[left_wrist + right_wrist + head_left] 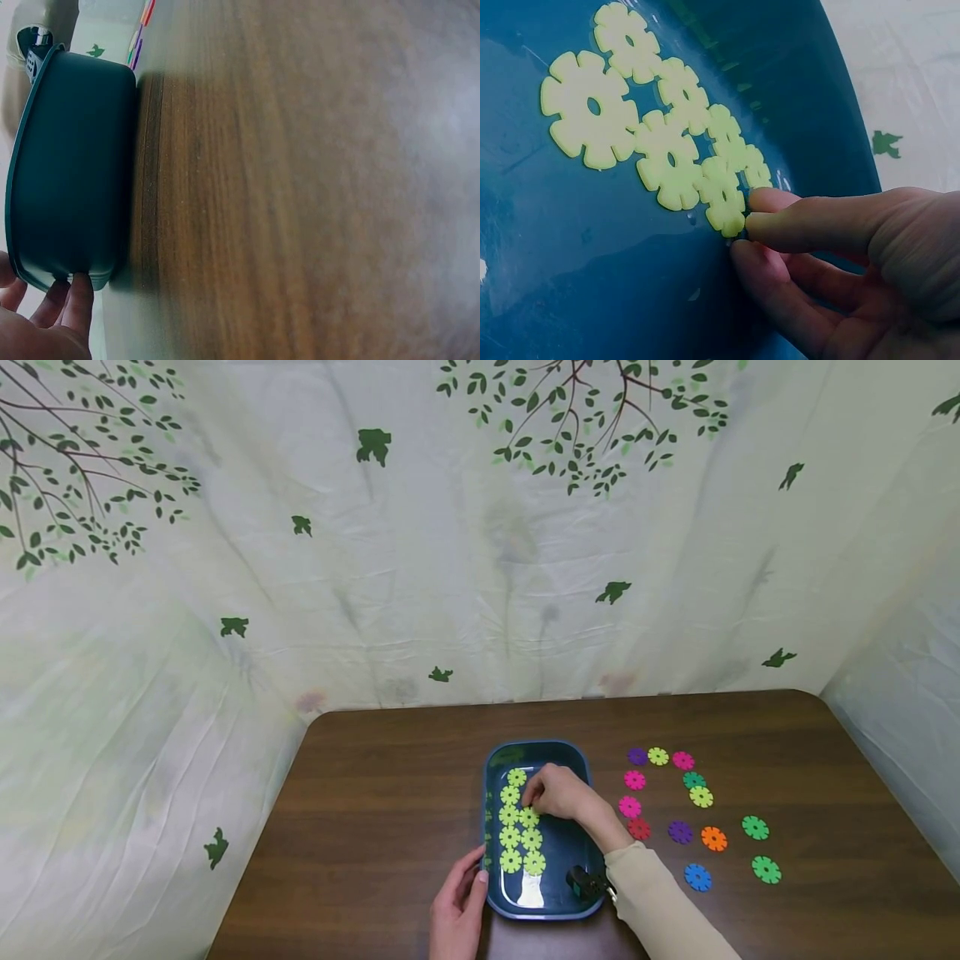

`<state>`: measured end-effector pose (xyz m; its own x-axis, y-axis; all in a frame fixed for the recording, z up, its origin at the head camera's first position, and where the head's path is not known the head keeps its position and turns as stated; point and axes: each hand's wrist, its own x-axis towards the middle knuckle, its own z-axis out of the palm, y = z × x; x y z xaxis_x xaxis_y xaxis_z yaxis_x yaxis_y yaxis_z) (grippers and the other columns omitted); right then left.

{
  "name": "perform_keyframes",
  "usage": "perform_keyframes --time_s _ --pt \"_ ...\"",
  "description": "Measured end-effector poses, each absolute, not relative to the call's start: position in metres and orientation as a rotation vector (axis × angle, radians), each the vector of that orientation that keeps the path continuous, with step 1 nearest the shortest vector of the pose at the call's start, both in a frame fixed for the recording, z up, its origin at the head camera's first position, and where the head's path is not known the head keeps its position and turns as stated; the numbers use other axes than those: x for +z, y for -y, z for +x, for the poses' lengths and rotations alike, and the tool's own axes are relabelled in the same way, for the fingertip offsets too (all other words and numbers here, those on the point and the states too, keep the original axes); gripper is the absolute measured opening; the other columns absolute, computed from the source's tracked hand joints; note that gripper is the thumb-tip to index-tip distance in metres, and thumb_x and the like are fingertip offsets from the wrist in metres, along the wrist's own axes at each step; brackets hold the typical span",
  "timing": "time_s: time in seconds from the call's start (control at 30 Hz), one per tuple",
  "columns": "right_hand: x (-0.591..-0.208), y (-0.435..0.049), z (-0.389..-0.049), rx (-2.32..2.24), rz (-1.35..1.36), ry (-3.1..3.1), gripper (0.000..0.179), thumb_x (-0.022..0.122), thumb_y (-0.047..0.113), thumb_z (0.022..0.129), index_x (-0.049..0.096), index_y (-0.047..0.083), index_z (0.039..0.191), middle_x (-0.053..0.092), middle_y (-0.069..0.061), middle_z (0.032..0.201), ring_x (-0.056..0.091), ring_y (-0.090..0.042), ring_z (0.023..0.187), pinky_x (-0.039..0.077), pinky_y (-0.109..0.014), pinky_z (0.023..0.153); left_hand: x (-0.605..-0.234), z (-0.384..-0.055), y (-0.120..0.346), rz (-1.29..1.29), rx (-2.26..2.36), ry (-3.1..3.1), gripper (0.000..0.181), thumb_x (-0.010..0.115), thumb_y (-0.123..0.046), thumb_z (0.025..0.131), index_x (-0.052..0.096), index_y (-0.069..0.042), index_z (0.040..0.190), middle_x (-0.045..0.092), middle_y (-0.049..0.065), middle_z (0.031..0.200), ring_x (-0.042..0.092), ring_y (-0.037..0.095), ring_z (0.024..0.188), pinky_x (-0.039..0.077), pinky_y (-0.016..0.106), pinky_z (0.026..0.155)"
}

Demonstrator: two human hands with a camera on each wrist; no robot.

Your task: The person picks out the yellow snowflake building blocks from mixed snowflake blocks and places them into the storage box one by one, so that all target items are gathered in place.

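Note:
A blue tray holds two rows of yellow-green flower-shaped discs, lying flat on its floor. My left hand grips the tray's left side near the front. In the left wrist view its fingers press against the outer wall, with another digit at the rim. My right hand reaches inside the tray over the shorter row's far end. Its bunched fingertips meet the edge of a yellow-green flower disc in the right wrist view; the hand partly hides what lies beyond.
Right of the tray, loose flower discs lie on the brown table, among them purple, orange, blue and green. A black wrist device sits over the tray's front right. Behind hangs a leaf-patterned white cloth.

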<state>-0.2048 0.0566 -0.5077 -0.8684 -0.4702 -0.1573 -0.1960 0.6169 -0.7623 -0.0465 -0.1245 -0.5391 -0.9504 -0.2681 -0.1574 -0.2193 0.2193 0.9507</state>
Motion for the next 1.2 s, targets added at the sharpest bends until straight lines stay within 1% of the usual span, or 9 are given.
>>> perform_keyframes --time_s 0.13,0.37,0.5,0.67,0.77,0.87,1.0,1.2 --pt "-0.506 -0.058 -0.205 -1.127 -0.554 -2.499 0.013 0.07 -0.005 0.082 0.075 0.006 0.085 0.062 0.0 0.078 0.052 -0.016 0.067 0.044 -0.03 0.061 -0.539 -0.046 0.125 0.467 -1.884 2.408 0.031 0.06 -0.008 0.097 0.064 -0.016 0.127 0.061 0.009 0.129 0.062 0.024 0.114 0.051 0.036 0.092" --pt "-0.496 -0.063 -0.205 -1.192 -0.672 -2.464 0.011 0.07 -0.003 0.085 0.074 0.004 0.093 0.066 0.001 0.08 0.055 -0.015 0.07 0.05 -0.031 0.067 -0.54 -0.045 0.126 0.454 -1.903 2.385 0.032 0.06 -0.007 0.097 0.064 -0.016 0.127 0.061 0.009 0.129 0.061 0.025 0.114 0.051 0.034 0.092" --pt "-0.487 -0.067 -0.202 -1.229 -0.661 -2.446 0.013 0.069 -0.001 0.087 0.074 0.004 0.097 0.066 0.001 0.082 0.056 -0.016 0.07 0.05 -0.031 0.067 -0.54 -0.045 0.126 0.448 -1.899 2.384 0.032 0.061 -0.008 0.097 0.064 -0.016 0.127 0.062 0.009 0.129 0.062 0.024 0.114 0.051 0.033 0.091" --pt "-0.477 -0.074 -0.198 -1.254 -0.623 -2.454 0.015 0.067 0.001 0.089 0.074 0.006 0.102 0.069 -0.004 0.092 0.057 -0.016 0.074 0.051 -0.032 0.069 -0.541 -0.045 0.127 0.451 -1.889 2.396 0.031 0.061 -0.009 0.097 0.064 -0.016 0.127 0.061 0.01 0.13 0.062 0.024 0.113 0.052 0.034 0.091" --pt "-0.472 -0.08 -0.193 -1.259 -0.597 -2.474 0.017 0.067 0.001 0.088 0.074 0.01 0.102 0.07 -0.005 0.098 0.058 -0.015 0.078 0.052 -0.033 0.07 -0.542 -0.045 0.127 0.452 -1.897 2.394 0.031 0.06 -0.009 0.097 0.064 -0.017 0.127 0.061 0.009 0.13 0.061 0.024 0.114 0.051 0.034 0.091" --pt "-0.468 -0.087 -0.188 -1.253 -0.571 -2.516 0.017 0.069 0.004 0.088 0.074 0.014 0.102 0.068 0.0 0.094 0.058 -0.014 0.079 0.051 -0.032 0.069 -0.542 -0.044 0.127 0.447 -1.904 2.387 0.032 0.061 -0.008 0.097 0.064 -0.016 0.127 0.062 0.009 0.129 0.061 0.024 0.114 0.051 0.033 0.092" --pt "-0.464 -0.096 -0.18 -1.259 -0.529 -2.553 0.018 0.074 0.009 0.087 0.073 0.016 0.104 0.063 0.006 0.089 0.057 -0.014 0.08 0.051 -0.031 0.067 -0.542 -0.044 0.127 0.442 -1.9 2.386 0.032 0.061 -0.009 0.097 0.064 -0.016 0.127 0.062 0.009 0.129 0.061 0.024 0.115 0.051 0.035 0.093" --pt "-0.464 -0.115 -0.168 -1.287 -0.526 -2.576 0.025 0.074 0.01 0.088 0.07 0.015 0.111 0.065 0.004 0.098 0.058 -0.014 0.085 0.053 -0.028 0.071 -0.541 -0.045 0.127 0.431 -1.888 2.402 0.031 0.061 -0.01 0.097 0.064 -0.017 0.127 0.061 0.008 0.13 0.061 0.024 0.114 0.051 0.036 0.093"
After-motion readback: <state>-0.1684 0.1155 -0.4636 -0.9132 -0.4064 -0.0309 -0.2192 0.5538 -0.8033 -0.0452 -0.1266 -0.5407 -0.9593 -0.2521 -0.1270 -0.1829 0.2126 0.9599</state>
